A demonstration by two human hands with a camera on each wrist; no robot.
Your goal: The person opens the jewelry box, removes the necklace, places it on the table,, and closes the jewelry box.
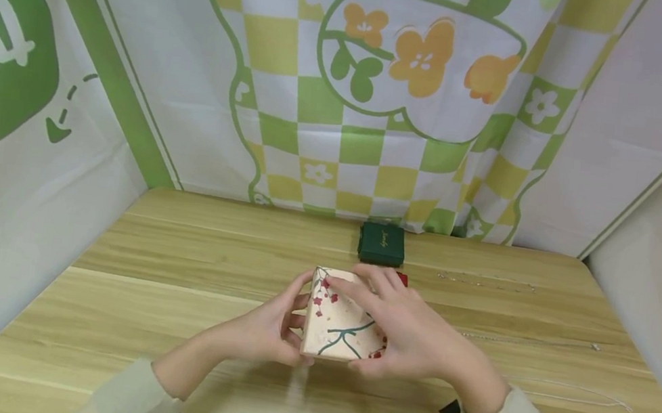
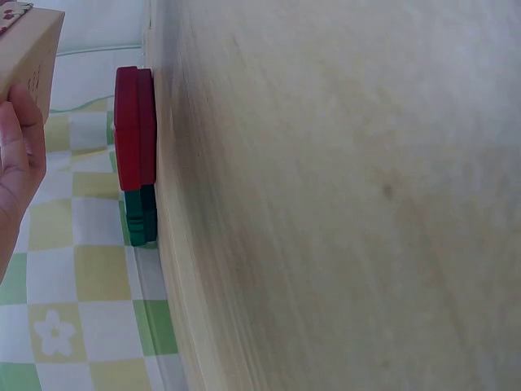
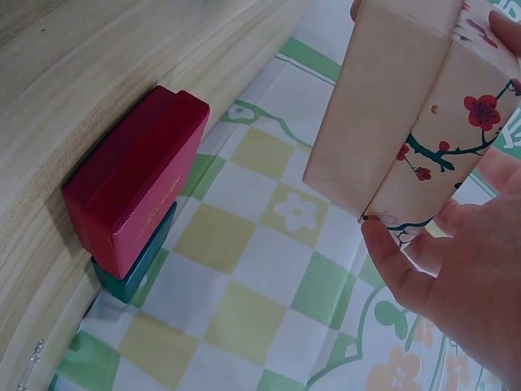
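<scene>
Both hands hold a cream gift box (image 1: pixel 327 318) printed with red blossoms and dark green branches, raised over the wooden table. My left hand (image 1: pixel 264 328) grips its left side, thumb near the front corner and fingers behind. Over the right part of the lid reaches my right hand (image 1: pixel 418 329), its thumb at the front edge and its fingers across the top. A seam between the lid and the plain cream base (image 3: pixel 374 90) shows in the right wrist view. Just beyond the right hand is a red box (image 3: pixel 142 183), mostly hidden in the head view.
Behind the red box, a dark green box (image 1: pixel 382 244) with gold lettering stands near the back curtain (image 1: pixel 362 145). On the right of the table (image 1: pixel 173 304) lie three thin chains: one at the back (image 1: pixel 484 283), one midway (image 1: pixel 536 342) and one nearer (image 1: pixel 573 397).
</scene>
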